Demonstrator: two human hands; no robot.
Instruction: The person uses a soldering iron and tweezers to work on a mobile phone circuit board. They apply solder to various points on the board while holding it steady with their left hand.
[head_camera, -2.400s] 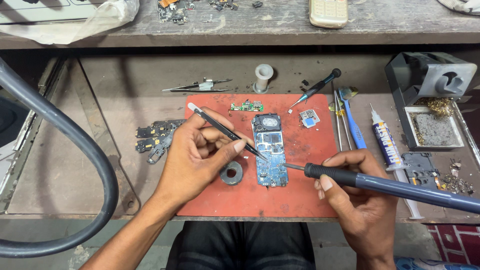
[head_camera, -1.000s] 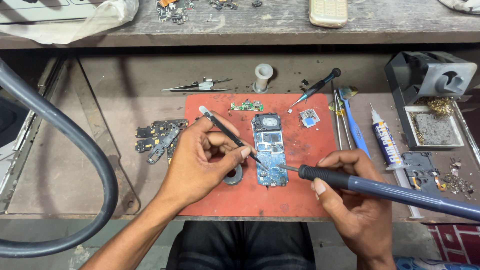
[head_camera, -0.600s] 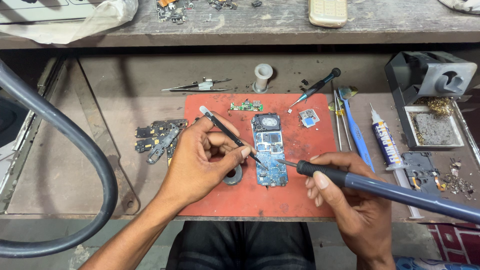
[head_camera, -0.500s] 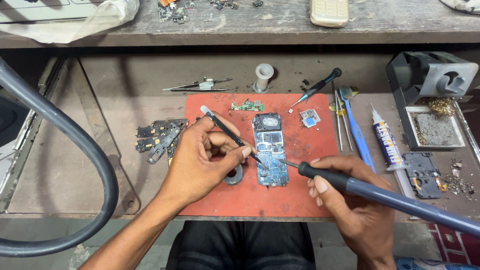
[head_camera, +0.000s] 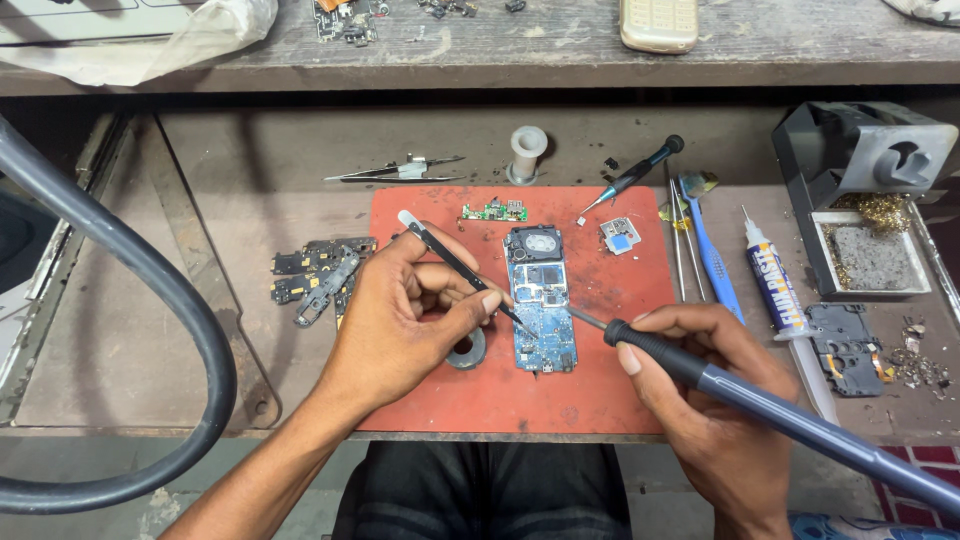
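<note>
A blue phone circuit board (head_camera: 543, 300) lies on a red work mat (head_camera: 500, 390). My left hand (head_camera: 400, 320) grips black tweezers (head_camera: 445, 255) like a pen, their tips touching the board's left edge. My right hand (head_camera: 715, 400) holds a soldering iron (head_camera: 780, 415) with a blue-grey handle, its thin tip resting on the board's right side. A small solder ring (head_camera: 466, 350) sits on the mat just under my left fingers.
Loose phone parts (head_camera: 315, 275) lie left of the mat, a small green board (head_camera: 494, 211) and a chip (head_camera: 619, 236) at its top. Screwdrivers (head_camera: 635, 175), a paste tube (head_camera: 775, 290), an iron stand (head_camera: 870, 190) and a thick grey hose (head_camera: 150, 290) surround it.
The soldering iron has slid slightly left and its tip has come onto the board. My left hand and the tweezers have barely shifted.
</note>
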